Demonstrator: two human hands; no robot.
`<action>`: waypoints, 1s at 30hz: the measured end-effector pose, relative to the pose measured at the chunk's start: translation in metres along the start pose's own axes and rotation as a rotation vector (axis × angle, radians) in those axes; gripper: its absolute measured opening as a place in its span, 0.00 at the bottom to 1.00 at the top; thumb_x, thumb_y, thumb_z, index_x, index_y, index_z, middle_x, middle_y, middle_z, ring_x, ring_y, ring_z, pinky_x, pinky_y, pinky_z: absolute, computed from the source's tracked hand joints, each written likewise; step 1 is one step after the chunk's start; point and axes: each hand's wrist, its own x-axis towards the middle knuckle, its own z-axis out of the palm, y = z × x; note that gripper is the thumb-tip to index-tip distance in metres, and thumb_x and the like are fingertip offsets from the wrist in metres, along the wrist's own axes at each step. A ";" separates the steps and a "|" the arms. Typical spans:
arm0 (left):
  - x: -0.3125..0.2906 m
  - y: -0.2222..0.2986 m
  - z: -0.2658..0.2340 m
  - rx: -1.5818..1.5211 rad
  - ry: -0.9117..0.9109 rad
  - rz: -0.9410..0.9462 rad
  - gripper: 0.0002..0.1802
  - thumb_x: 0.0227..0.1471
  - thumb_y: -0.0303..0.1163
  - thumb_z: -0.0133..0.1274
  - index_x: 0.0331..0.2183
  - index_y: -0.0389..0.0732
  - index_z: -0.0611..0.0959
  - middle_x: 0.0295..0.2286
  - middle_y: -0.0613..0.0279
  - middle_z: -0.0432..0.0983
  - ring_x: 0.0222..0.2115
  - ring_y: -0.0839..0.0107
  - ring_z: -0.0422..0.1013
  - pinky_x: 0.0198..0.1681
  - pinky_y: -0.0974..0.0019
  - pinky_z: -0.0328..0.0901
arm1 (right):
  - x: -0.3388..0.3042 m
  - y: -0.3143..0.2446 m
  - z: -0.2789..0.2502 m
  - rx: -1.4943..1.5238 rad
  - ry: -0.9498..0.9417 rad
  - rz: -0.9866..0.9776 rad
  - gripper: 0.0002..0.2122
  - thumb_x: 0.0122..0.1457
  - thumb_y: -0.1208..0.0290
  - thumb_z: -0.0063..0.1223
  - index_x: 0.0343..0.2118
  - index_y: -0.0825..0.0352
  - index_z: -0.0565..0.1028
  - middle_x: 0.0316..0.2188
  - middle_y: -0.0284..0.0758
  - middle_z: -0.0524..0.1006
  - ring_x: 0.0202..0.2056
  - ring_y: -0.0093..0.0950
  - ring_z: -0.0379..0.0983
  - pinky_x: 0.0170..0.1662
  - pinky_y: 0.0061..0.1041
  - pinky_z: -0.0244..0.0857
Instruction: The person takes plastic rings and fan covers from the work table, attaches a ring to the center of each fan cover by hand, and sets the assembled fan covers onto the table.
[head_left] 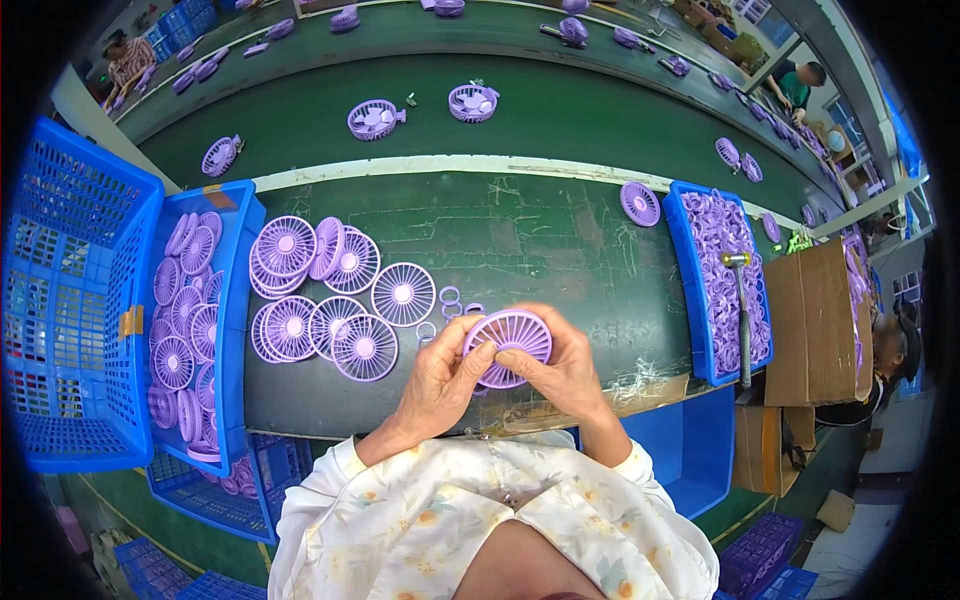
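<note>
Head view: loose purple grilles point(330, 300) lie beside both hands' fan grille point(508, 345).

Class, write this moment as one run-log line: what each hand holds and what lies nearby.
left hand: grips purple fan grille | right hand: grips same grille | nearby: loose grilles, small rings on green bench, blue tray at left

Seen from a wide fisheye camera worn on the head, looking steeply down and forward over the wearer's chest at the green table point(560, 250) close below. Both hands sit near frame centre, forearms entering from the lower edge. Straight edges bow toward the rim; the conveyor point(560, 120) beyond curves across the top. Corners are black.
</note>
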 end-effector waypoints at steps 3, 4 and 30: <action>0.001 0.001 -0.004 0.173 -0.039 0.076 0.17 0.63 0.33 0.51 0.49 0.33 0.75 0.36 0.64 0.77 0.32 0.82 0.71 0.34 0.75 0.68 | -0.004 -0.001 -0.002 0.074 -0.058 0.186 0.14 0.56 0.72 0.66 0.42 0.68 0.76 0.34 0.27 0.78 0.37 0.15 0.73 0.42 0.18 0.69; 0.001 0.001 -0.005 0.192 -0.052 0.071 0.17 0.63 0.34 0.51 0.49 0.34 0.75 0.35 0.63 0.78 0.32 0.81 0.72 0.34 0.74 0.68 | -0.005 0.000 -0.002 0.075 -0.058 0.187 0.14 0.56 0.72 0.66 0.42 0.68 0.76 0.34 0.27 0.78 0.37 0.15 0.73 0.42 0.18 0.69; 0.007 0.002 -0.005 -0.150 0.012 -0.100 0.22 0.55 0.21 0.59 0.51 0.31 0.74 0.41 0.59 0.80 0.39 0.77 0.76 0.42 0.73 0.73 | -0.003 -0.001 0.012 0.212 0.178 0.050 0.14 0.58 0.70 0.63 0.44 0.68 0.74 0.39 0.31 0.76 0.39 0.17 0.71 0.40 0.20 0.69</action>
